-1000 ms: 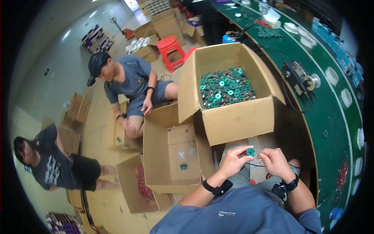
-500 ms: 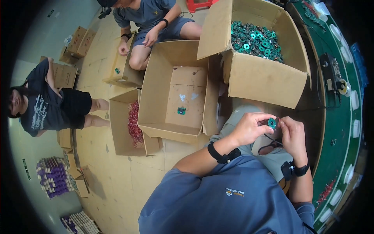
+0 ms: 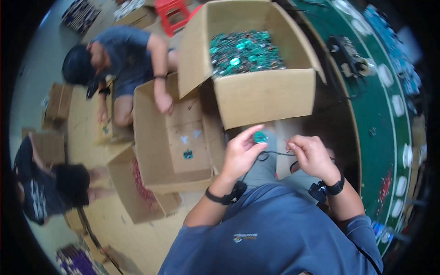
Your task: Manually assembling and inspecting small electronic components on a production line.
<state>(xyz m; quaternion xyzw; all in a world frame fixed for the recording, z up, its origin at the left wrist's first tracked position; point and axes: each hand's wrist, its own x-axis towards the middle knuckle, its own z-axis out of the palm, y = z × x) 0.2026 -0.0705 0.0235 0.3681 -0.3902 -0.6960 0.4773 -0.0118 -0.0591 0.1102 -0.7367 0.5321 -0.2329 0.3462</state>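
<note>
We pinch one green ring-shaped board (image 3: 260, 137) between the thumb and finger of our left hand (image 3: 242, 153), above our lap. Our right hand (image 3: 311, 156), near it, has its fingertips closed on a thin reddish bit (image 3: 287, 145), too blurry to name. The board could drop if our pinch is too loose, or get tugged if the black cord (image 3: 280, 153) between our hands snags. We count two hands, one held board, one cord there and three open cardboard boxes (image 3: 266, 96). The heaped green rings (image 3: 245, 50) are too many to count.
</note>
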